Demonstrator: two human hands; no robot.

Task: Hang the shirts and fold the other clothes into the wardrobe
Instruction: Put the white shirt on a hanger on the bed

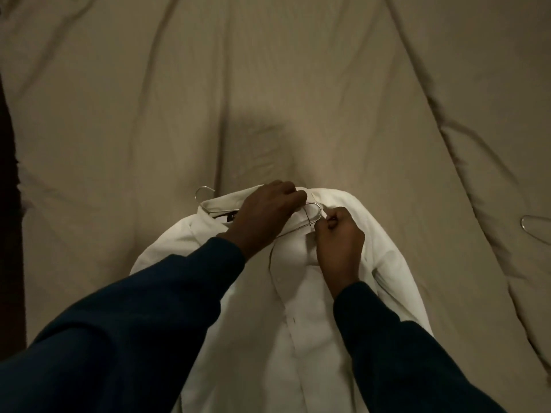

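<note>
A white button-up shirt lies front up on the beige bedspread, collar pointing away from me. A thin metal hanger hook loops out at the collar opening between my hands. My left hand grips the collar's right side beside the hook, fingers curled over the fabric. My right hand pinches the shirt front at the top button, just under the hook. A second metal hook pokes out behind the collar at the left.
The wrinkled beige bedspread fills the view. Another metal hanger lies at the right edge. A dark strip, perhaps the bed's side or the floor, runs down the left edge.
</note>
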